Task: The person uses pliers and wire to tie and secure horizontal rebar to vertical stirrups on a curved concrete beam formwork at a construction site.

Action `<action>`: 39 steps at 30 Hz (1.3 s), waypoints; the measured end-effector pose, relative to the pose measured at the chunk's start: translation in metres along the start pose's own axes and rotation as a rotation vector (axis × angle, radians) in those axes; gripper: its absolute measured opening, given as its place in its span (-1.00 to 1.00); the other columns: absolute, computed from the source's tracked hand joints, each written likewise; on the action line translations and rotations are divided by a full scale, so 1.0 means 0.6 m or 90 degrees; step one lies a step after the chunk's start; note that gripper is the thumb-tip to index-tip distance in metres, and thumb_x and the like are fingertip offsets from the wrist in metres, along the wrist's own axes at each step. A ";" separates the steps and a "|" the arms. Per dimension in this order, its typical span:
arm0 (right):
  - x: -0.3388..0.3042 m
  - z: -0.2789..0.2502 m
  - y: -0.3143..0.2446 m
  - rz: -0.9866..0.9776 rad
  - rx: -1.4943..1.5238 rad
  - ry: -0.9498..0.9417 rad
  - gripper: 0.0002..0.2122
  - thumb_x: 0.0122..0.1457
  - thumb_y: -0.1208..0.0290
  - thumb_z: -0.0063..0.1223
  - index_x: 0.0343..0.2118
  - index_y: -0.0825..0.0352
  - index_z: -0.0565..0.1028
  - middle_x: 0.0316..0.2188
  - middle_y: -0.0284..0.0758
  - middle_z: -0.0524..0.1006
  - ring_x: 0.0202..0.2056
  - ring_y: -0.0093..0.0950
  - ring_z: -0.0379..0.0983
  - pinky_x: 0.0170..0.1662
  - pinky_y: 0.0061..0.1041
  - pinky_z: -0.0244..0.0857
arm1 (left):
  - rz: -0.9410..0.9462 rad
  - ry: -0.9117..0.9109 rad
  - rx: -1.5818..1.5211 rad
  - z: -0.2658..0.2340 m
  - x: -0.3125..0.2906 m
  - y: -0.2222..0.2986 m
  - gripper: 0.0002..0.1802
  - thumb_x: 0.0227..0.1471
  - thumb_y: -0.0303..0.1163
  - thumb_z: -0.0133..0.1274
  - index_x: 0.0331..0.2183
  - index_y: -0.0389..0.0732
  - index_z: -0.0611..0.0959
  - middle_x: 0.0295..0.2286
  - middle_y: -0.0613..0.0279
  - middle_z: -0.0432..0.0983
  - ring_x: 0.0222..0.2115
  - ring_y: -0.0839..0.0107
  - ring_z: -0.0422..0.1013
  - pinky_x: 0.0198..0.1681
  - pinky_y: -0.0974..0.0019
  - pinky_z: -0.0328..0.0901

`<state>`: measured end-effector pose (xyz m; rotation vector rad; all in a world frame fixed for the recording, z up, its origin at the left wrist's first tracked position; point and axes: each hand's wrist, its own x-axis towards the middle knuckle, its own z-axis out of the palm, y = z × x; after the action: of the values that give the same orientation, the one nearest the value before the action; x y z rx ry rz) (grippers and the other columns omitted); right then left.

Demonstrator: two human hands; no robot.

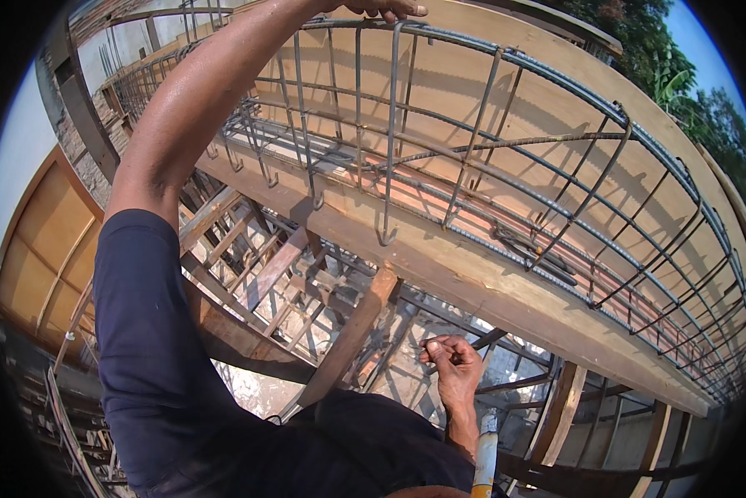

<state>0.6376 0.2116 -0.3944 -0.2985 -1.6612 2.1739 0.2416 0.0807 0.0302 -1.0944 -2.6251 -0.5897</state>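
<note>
My left arm reaches up and away, and my left hand [383, 8] lies over the top bar of a long rebar cage [506, 141], fingers curled on it. The cage has grey lengthwise bars and several hooked stirrups, and sits in a wooden beam form [472, 278]. My right hand [453, 365] is low, in front of my dark trousers, with its fingers pinched together. A thin dark rod [489, 337] sticks out of it toward the upper right.
A dark tool or wire bundle [539, 249] lies on the form's floor inside the cage. Slanted wooden props [352, 332] and more rebar show below the form. A white and yellow stick [486, 452] is by my right wrist. Trees [672, 58] stand at the far right.
</note>
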 end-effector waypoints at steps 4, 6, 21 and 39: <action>0.001 -0.002 -0.002 -0.006 -0.004 -0.007 -0.95 0.22 0.60 0.16 -0.37 0.44 0.55 -0.35 -0.24 0.59 -0.41 -0.54 0.55 -0.29 -0.54 0.51 | -0.035 0.030 0.181 0.004 -0.038 0.078 -0.65 -0.17 0.00 0.33 -0.35 0.01 0.82 -0.41 0.34 0.70 -0.39 0.43 0.57 -0.33 0.32 0.41; 0.000 -0.004 -0.006 -0.011 0.001 -0.007 -0.95 0.22 0.60 0.16 -0.37 0.44 0.54 -0.35 -0.23 0.59 -0.41 -0.54 0.56 -0.29 -0.53 0.51 | -0.036 0.038 0.179 0.008 -0.026 0.071 -0.67 -0.21 -0.03 0.33 -0.39 0.00 0.82 -0.43 0.32 0.70 -0.39 0.42 0.57 -0.35 0.31 0.40; -0.014 -0.007 -0.003 -0.026 -0.002 0.008 -0.93 0.23 0.58 0.17 -0.38 0.39 0.50 -0.35 -0.24 0.61 -0.40 -0.56 0.55 -0.30 -0.55 0.49 | -0.035 0.094 0.178 0.025 -0.037 0.072 -0.66 -0.20 -0.07 0.32 -0.48 -0.15 0.78 -0.54 0.24 0.63 -0.48 0.40 0.51 -0.45 0.28 0.34; 0.027 -0.008 -0.064 -0.102 -0.057 -0.023 -0.92 0.21 0.59 0.18 -0.41 0.42 0.51 -0.36 -0.24 0.60 -0.43 -0.57 0.52 -0.34 -0.58 0.43 | 0.100 0.156 0.148 -0.104 -0.243 0.085 -0.60 0.02 -0.09 0.26 -0.35 -0.30 0.74 -0.50 0.14 0.60 -0.54 0.44 0.46 -0.51 0.38 0.28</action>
<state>0.6314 0.2316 -0.3577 -0.1456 -1.7412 2.0030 0.3831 -0.0056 0.0469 -1.0694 -2.3050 -0.3496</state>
